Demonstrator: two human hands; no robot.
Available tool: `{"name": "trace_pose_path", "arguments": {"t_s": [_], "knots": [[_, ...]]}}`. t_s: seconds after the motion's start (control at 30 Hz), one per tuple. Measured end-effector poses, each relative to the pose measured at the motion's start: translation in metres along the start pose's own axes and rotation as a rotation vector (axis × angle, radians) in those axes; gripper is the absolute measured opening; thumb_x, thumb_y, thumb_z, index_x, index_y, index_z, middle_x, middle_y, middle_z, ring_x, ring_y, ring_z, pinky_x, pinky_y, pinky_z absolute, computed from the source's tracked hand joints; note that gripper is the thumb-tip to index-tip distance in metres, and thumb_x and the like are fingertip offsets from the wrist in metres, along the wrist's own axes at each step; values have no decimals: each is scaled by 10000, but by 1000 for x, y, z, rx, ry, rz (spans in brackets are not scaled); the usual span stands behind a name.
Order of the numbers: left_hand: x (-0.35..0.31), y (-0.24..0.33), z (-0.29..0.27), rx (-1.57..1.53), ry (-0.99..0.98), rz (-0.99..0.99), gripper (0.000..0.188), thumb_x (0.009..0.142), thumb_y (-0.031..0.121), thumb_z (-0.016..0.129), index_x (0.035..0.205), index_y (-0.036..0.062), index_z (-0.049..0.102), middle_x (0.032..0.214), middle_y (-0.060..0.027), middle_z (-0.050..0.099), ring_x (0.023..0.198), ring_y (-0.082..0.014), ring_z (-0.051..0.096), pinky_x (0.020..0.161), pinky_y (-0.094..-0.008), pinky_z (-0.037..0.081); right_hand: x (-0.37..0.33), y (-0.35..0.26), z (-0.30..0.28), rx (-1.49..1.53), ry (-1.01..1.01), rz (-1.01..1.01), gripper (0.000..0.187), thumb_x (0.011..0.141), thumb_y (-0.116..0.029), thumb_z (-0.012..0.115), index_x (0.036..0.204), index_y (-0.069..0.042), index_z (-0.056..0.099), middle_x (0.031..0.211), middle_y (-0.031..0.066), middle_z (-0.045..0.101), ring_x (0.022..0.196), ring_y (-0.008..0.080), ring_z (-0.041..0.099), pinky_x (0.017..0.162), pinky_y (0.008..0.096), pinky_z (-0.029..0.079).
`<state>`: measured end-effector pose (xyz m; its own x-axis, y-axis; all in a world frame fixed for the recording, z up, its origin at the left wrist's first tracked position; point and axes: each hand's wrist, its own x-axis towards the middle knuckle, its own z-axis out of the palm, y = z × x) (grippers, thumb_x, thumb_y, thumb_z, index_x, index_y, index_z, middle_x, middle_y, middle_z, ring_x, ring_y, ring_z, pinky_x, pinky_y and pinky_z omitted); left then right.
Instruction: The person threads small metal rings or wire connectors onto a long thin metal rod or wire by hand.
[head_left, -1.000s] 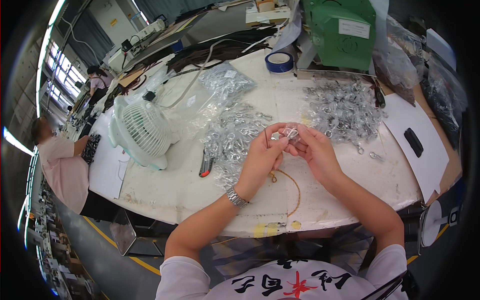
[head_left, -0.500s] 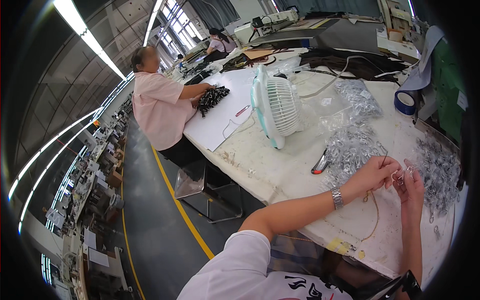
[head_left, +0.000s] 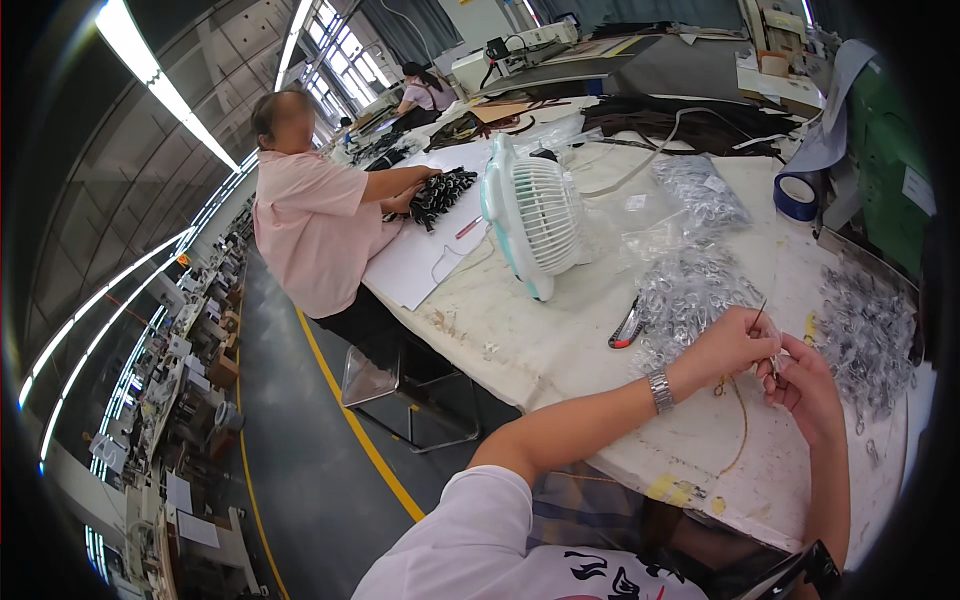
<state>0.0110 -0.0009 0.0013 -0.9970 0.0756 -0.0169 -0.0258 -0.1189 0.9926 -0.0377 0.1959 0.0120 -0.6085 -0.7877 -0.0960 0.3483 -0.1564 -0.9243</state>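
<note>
My left hand [head_left: 732,348], with a metal-band watch on its wrist, is closed in a pinch. A thin dark needle-like stick [head_left: 760,312] juts up from its fingers. Against it, my right hand [head_left: 808,388] pinches a small silvery metal clasp [head_left: 776,366], mostly covered by fingertips. Below the left hand a thin brown cord [head_left: 742,425] curves down over the table edge. One pile of silvery metal clasps [head_left: 690,300] lies beyond my left hand, and another heap of clasps [head_left: 865,335] lies right of my right hand.
A white-and-green fan [head_left: 535,220] stands on the white table [head_left: 560,360]. Near it are a red-and-black cutter [head_left: 627,326], a clear bag of metal parts [head_left: 700,190] and a blue tape roll [head_left: 797,196]. Across the table, a person in pink [head_left: 310,225] handles a black bundle [head_left: 440,198].
My hands have come closer together, and the right fingers have curled in over the clasp, which showed more before. The person in pink has shifted the black bundle slightly. The view has turned a little.
</note>
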Motion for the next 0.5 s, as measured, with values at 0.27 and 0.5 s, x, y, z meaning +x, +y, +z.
{"name": "trace_pose_path", "arguments": {"t_s": [0.27, 0.5], "knots": [[1, -13, 10, 326, 162, 283, 126, 961, 120, 692, 917, 13, 641, 755, -9, 658, 672, -64, 609, 597, -239, 479, -5, 4, 11, -694, 235, -210, 193, 1011, -94, 613, 1117, 57, 666, 803, 42, 675, 628, 86, 619, 582, 256, 553], [-9, 8, 14, 38, -49, 322, 101, 996, 82, 667, 929, 19, 624, 811, 4, 650, 729, -56, 626, 690, -227, 502, -3, -9, -26, -25, -123, 137, 201, 1038, -202, 629, 1020, -3, 659, 759, 26, 632, 563, 94, 565, 529, 279, 537]]}}
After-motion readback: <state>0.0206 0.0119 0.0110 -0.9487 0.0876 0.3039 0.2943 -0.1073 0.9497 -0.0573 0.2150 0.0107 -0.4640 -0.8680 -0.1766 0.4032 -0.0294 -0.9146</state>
